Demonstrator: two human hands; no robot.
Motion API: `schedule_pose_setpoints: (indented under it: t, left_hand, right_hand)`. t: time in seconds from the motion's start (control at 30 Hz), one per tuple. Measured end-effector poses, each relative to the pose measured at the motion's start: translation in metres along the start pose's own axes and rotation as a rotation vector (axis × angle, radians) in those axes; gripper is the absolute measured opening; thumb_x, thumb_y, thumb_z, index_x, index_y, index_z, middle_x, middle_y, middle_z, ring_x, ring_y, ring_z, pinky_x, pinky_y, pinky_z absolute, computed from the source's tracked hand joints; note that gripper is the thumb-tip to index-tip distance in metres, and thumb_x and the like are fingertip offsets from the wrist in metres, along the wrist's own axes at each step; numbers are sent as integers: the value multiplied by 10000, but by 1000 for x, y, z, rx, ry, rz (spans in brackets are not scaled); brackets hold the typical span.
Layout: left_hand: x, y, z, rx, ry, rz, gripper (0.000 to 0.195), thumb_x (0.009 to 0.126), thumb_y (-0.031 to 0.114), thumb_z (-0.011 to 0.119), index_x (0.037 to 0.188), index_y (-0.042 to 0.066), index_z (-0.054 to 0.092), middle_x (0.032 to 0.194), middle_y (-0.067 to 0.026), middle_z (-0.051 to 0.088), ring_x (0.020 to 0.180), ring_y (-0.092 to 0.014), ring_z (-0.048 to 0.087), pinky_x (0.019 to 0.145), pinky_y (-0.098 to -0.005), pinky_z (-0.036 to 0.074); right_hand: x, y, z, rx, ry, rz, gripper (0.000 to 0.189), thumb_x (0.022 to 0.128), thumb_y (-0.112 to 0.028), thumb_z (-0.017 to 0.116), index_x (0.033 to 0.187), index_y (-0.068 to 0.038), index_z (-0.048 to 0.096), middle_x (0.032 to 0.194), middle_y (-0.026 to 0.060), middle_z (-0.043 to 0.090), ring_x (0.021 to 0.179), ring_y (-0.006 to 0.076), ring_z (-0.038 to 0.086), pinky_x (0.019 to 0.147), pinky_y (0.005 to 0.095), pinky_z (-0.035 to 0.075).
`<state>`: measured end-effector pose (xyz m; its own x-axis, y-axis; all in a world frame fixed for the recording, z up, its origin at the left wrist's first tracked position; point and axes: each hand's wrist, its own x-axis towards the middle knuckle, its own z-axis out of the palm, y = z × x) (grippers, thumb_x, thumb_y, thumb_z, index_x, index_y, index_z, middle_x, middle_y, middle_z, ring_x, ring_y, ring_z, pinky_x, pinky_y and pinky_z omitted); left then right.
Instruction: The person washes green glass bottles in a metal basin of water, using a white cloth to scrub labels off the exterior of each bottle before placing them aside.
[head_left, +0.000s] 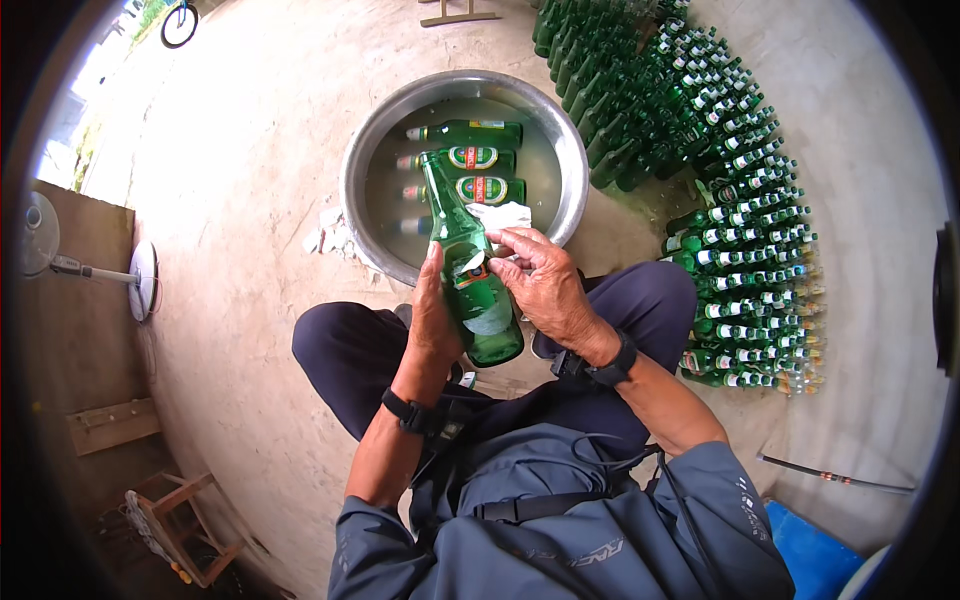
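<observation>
A green glass bottle (491, 307) lies tilted in my left hand (435, 307), which wraps its left side, its neck pointing up over the basin. A partly peeled label (472, 271) is on the bottle's body. The thumb and fingers of my right hand (544, 281) are at that label's right edge; whether they pinch it I cannot tell. Beyond my knees stands a round metal basin (574, 169) of cloudy water. Several green bottles lie in it, among them a labelled Tsingtao bottle (499, 160). Wet white paper (504, 215) is just past my right fingers.
Many green bottles (600, 97) stand in rows at the right, many with white neck labels. Paper scraps (330, 234) lie on the floor left of the basin. A pedestal fan (97, 271) and a wooden frame (184, 517) are at the left. A blue object (814, 544) is at lower right.
</observation>
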<state>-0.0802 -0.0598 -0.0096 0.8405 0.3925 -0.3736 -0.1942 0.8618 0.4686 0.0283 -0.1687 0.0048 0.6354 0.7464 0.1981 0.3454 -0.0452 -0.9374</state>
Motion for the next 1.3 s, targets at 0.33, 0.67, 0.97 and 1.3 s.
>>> schedule_pose_setpoints:
  t: [0.33, 0.67, 0.97, 1.3]
  left_hand:
    - [11, -8, -17, -3, 15, -54, 505, 1017, 508, 503, 1250, 70, 601, 1081, -71, 693, 900, -185, 692, 795, -357, 587]
    - [20, -15, -37, -46, -5, -110, 479, 1017, 504, 511, 1218, 82, 615, 1015, -56, 702, 831, -175, 698, 736, -350, 593]
    - [22, -14, -34, -159, -49, -126, 475, 1027, 475, 502, 1263, 69, 575, 1080, -83, 692, 917, -204, 702, 826, -380, 592]
    - [16, -13, -27, -152, -42, -93, 538, 1024, 486, 501, 1317, 37, 542, 1180, -111, 668, 998, -219, 691, 877, -382, 581]
  right_hand:
    - [0, 20, 11, -49, 145, 57, 117, 872, -39, 732, 855, 17, 630, 779, 132, 652, 706, 253, 662, 664, 352, 530]
    - [8, 32, 0, -35, -15, 107, 111, 851, -49, 722, 852, 18, 633, 769, 119, 689, 655, 192, 661, 642, 325, 541]
    - [15, 21, -6, 54, -156, 215, 98, 857, -46, 715, 870, 18, 641, 780, 74, 673, 726, 118, 628, 690, 286, 534]
    - [17, 26, 6, -20, -106, 134, 255, 894, -94, 745, 1094, 42, 666, 950, 79, 652, 793, 110, 636, 736, 260, 544]
